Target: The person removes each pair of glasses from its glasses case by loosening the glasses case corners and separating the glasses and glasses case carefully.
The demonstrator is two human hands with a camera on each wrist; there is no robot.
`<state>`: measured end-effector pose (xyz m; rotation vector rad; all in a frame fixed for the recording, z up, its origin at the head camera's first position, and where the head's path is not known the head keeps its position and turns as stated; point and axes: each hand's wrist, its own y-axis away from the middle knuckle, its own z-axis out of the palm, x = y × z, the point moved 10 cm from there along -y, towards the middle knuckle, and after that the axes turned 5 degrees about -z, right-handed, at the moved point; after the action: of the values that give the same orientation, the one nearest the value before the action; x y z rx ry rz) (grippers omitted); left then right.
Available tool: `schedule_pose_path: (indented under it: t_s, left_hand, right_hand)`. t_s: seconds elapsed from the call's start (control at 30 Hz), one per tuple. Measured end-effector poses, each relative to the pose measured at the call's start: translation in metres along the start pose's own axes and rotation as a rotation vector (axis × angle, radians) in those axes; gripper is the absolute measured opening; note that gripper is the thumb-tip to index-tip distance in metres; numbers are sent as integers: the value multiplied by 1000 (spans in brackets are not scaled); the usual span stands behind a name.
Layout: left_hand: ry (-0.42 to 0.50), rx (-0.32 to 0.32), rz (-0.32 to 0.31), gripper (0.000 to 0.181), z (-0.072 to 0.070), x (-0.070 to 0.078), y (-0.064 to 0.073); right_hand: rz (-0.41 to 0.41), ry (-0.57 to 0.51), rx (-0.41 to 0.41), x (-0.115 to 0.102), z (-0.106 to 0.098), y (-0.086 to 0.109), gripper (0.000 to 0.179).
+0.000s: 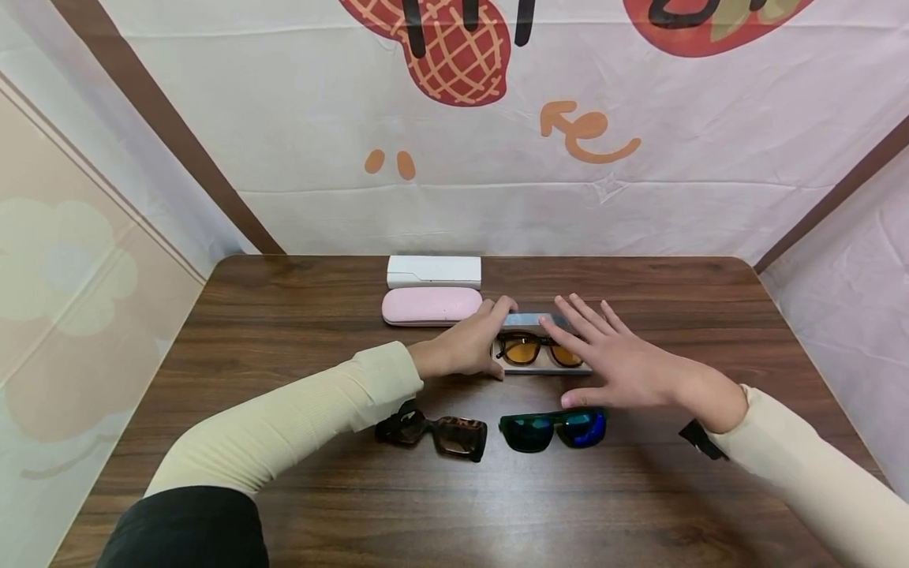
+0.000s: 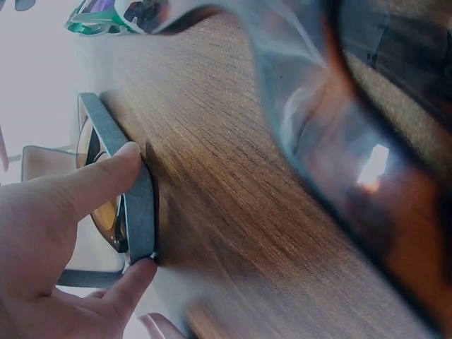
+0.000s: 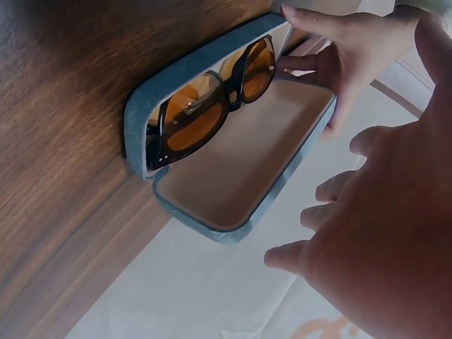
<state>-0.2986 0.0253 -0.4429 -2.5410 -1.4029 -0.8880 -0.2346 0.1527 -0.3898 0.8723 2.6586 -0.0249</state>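
Observation:
An open blue-grey glasses case [image 3: 247, 169] with a pale lining lies at mid-table, its lid raised on the far side. Orange-lensed sunglasses [image 1: 523, 352] with a dark frame rest inside it. My left hand [image 1: 465, 343] grips the case's left end, thumb on the near rim and fingers round the end. Fingers spread, my right hand [image 1: 625, 363] hovers by the case's right end and holds nothing. Nearer me are tortoiseshell sunglasses [image 1: 460, 439], partly behind the left sleeve, and green-framed sunglasses [image 1: 529, 434] with blue-green lenses.
Left of the open case lies a closed pink glasses case [image 1: 432, 306], with a white case [image 1: 435, 272] behind it. A printed cloth [image 1: 312, 118] hangs along the back edge of the wooden table [image 1: 341, 521].

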Motion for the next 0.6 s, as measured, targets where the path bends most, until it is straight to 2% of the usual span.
schedule_pose_path:
  t_s: [0.17,0.3,0.6]
  left_hand:
    - [3,13,8,98,-1,0,0]
    - [11,26,15,97,-2,-1,0]
    - [17,17,8,97,-1,-1,-1]
  right_hand:
    - [-4,13,-17,-5,2,1,100]
    - [-13,13,1,-7,1,0,99]
    - [-96,52,223,-18,-20,-5,67]
